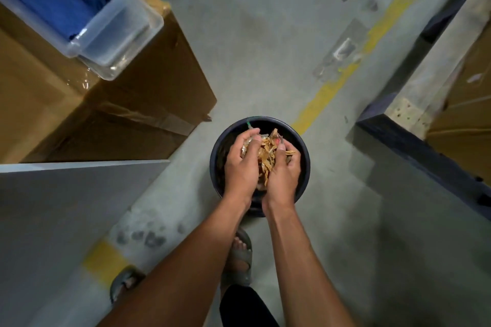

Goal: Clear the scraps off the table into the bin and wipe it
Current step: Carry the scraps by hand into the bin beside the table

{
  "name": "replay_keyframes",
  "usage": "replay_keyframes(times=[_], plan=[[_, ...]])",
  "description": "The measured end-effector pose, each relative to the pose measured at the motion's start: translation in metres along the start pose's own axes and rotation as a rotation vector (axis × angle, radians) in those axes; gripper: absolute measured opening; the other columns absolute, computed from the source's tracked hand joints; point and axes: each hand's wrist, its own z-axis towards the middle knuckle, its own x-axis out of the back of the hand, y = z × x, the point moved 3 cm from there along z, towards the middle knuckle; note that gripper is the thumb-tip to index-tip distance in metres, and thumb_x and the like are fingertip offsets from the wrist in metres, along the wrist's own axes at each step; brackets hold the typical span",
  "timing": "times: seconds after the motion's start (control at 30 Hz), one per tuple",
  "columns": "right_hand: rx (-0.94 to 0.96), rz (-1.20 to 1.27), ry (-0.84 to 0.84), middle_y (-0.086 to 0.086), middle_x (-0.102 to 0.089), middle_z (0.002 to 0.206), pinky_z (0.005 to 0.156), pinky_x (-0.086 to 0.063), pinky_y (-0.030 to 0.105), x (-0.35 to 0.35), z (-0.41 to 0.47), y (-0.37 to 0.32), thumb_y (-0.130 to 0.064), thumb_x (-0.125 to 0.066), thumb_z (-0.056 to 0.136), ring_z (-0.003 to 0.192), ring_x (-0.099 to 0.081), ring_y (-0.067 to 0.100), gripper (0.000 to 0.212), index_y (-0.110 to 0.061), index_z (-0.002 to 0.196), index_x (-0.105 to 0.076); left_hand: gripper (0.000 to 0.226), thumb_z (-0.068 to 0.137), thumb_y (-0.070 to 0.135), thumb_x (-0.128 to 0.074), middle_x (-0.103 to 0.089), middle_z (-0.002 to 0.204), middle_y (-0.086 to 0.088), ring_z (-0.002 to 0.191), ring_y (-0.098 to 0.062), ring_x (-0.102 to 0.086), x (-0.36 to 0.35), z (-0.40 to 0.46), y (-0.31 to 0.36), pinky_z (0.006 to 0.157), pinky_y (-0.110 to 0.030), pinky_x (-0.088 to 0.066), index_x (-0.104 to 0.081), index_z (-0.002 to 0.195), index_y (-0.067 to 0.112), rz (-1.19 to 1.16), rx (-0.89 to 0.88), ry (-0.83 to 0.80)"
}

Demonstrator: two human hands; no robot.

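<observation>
Head view, hands: left hand [240, 167] and right hand [283, 171] were cupped together, gripping the scraps [267, 155].
Scraps: held directly over the black bin [303, 148], not yet dropped.
Worktop [66, 207]: visible part looked bare; wiping likely remained.

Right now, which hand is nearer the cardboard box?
Left. The left hand cups the scraps over the bin on the side toward the cardboard box; the right hand is on the far side.

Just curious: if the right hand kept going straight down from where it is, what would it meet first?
Probably the inside of the black bin: the right hand hovers over its opening, cupping scraps. Depth is unclear.
</observation>
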Motion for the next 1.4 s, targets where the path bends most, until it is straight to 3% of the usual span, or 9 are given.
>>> replay_keyframes(times=[0.13,0.33,0.5,0.63,0.8,0.97,1.1,1.3,1.4], plan=[[-0.045,-0.01,0.053,-0.001,-0.08,0.123,0.104,-0.061,0.056,0.008,0.018,0.023,-0.035,-0.058,0.112,0.113,-0.078,0.022,0.028,-0.026,0.137,-0.069,0.035,0.095,0.054,-0.069,-0.076,0.128,0.01,0.114,-0.011,-0.075,0.0,0.024,-0.033,0.102,-0.046,-0.063,-0.068,0.13,0.058,0.044,0.09,-0.001],[-0.127,0.038,0.086,0.011,-0.075,0.133,0.109,-0.058,0.052,0.011,0.023,0.035,-0.024,-0.053,0.115,0.123,-0.073,0.03,0.034,-0.014,0.145,-0.065,0.048,0.096,0.069,-0.054,-0.07,0.14,0.014,0.13,-0.014,-0.065,0.01,0.04,-0.054,0.116,-0.046,-0.053,-0.065,0.14,0.052,0.183,0.233,-0.012],[-0.155,0.1,0.121,0.005,-0.067,0.147,0.12,-0.05,0.047,0.01,0.007,0.018,-0.022,-0.045,0.116,0.137,-0.063,0.022,0.04,-0.016,0.152,-0.062,0.025,0.104,0.035,-0.06,-0.08,0.115,0.013,0.113,-0.014,-0.073,0.021,0.036,-0.039,0.106,-0.045,-0.06,-0.084,0.103,0.04,0.149,0.306,0.039],[-0.114,0.077,0.128,0.003,-0.074,0.135,0.118,-0.052,0.046,0.005,-0.015,-0.015,-0.014,-0.047,0.112,0.129,-0.068,0.018,0.035,-0.015,0.138,-0.071,0.023,0.106,0.025,-0.063,-0.078,0.115,0.01,0.113,-0.014,-0.069,0.033,0.023,-0.01,0.094,-0.034,-0.057,-0.084,0.101,0.031,0.117,0.374,0.032],[-0.055,0.041,0.064,-0.005,-0.078,0.122,0.102,-0.049,0.03,-0.009,-0.065,-0.075,-0.014,-0.049,0.113,0.113,-0.069,-0.001,0.028,-0.025,0.117,-0.074,0.025,0.105,0.026,-0.06,-0.08,0.108,0.004,0.11,-0.02,-0.072,0.047,-0.007,0.056,0.103,-0.043,-0.061,-0.084,0.101,0.031,0.099,0.342,0.036],[-0.011,0.059,0.022,-0.005,-0.083,0.107,0.106,-0.056,0.038,-0.026,-0.136,-0.149,-0.012,-0.061,0.109,0.11,-0.074,0.009,0.019,-0.024,0.114,-0.075,0.017,0.095,0.038,-0.065,-0.079,0.108,0.01,0.109,-0.017,-0.071,0.065,-0.056,0.148,0.106,-0.05,-0.06,-0.081,0.098,0.037,0.073,0.256,0.041],[0.042,0.071,-0.029,-0.002,-0.083,0.105,0.108,-0.057,0.043,-0.05,-0.204,-0.206,-0.012,-0.058,0.111,0.112,-0.075,0.018,0.02,-0.022,0.113,-0.074,0.014,0.095,0.037,-0.067,-0.078,0.105,0.014,0.106,-0.014,-0.072,0.093,-0.097,0.226,0.104,-0.051,-0.06,-0.08,0.099,0.037,0.077,0.137,0.039],[0.166,0.044,-0.153,-0.003,-0.081,0.103,0.085,-0.054,0.034,-0.095,-0.312,-0.286,-0.011,-0.052,0.113,0.099,-0.071,0.018,0.023,-0.023,0.11,-0.071,0.013,0.096,0.038,-0.069,-0.079,0.108,0.014,0.109,-0.013,-0.074,0.153,-0.169,0.327,0.105,-0.052,-0.059,-0.078,0.104,0.036,0.062,-0.031,0.05],[0.23,0.02,-0.226,-0.005,-0.081,0.099,0.084,-0.056,0.035,-0.117,-0.37,-0.312,-0.012,-0.053,0.113,0.1,-0.072,0.018,0.023,-0.024,0.109,-0.072,0.009,0.097,0.037,-0.07,-0.079,0.102,0.017,0.104,-0.012,-0.075,0.198,-0.206,0.363,0.101,-0.053,-0.061,-0.078,0.1,0.042,0.029,-0.069,0.113]])
